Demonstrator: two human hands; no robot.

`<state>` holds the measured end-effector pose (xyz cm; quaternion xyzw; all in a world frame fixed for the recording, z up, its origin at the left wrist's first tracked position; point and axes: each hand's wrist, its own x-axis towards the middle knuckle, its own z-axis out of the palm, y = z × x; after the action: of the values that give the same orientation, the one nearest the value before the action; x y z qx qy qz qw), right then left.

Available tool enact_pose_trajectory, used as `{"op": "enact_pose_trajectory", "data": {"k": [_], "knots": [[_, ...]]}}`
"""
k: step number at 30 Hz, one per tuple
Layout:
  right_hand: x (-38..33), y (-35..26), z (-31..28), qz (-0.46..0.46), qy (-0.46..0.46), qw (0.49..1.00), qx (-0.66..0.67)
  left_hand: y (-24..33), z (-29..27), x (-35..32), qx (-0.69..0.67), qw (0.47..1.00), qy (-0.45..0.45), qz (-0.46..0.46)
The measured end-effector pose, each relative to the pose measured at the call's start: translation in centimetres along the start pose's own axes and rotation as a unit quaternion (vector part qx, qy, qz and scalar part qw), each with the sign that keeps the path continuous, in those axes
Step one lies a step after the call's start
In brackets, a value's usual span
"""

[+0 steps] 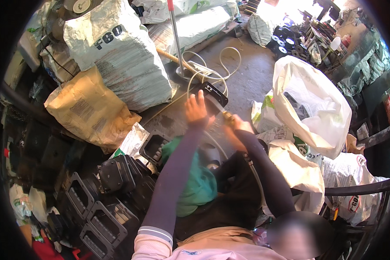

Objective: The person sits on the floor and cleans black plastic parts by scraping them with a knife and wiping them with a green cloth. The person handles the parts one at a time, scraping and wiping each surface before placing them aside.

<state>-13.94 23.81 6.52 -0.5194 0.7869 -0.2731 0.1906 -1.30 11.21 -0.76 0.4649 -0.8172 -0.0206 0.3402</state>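
Note:
My left hand (196,111) holds up a flat black rectangular plastic part (212,96) in front of me, fingers wrapped on its near edge. My right hand (235,126) is blurred and grips a thin tool with a yellowish handle (225,116), its tip against the black part. A green cloth (198,182) lies over my lap below both arms.
A heap of similar black frame parts (104,195) lies at my lower left. Large white woven sacks (121,56) and a brown paper sack (89,108) stand at the left, an open white bag (312,104) at the right. A coiled white hose (206,69) lies on the concrete floor ahead.

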Motion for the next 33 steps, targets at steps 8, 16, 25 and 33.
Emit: {"op": "enact_pose_trajectory", "data": {"k": [8, 16, 25, 33], "knots": [[-1.2, 1.7, -0.8, 0.089, 0.018, 0.994, 0.06, 0.3, -0.2, -0.3, 0.017, 1.0, 0.004, 0.025], [-5.1, 2.8, -1.6, 0.089, -0.006, 0.995, 0.034, -0.7, -0.5, 0.6, -0.08, 0.992, -0.01, -0.097], [0.1, 5.5, -2.7, 0.187, 0.012, 0.927, 0.325, -0.3, -2.1, -0.6, -0.197, 0.975, -0.043, 0.091], [-0.6, 5.0, -5.1, 0.133, -0.046, 0.889, 0.436, 2.0, -4.4, -1.9, -0.279, 0.941, -0.108, 0.159]]}}
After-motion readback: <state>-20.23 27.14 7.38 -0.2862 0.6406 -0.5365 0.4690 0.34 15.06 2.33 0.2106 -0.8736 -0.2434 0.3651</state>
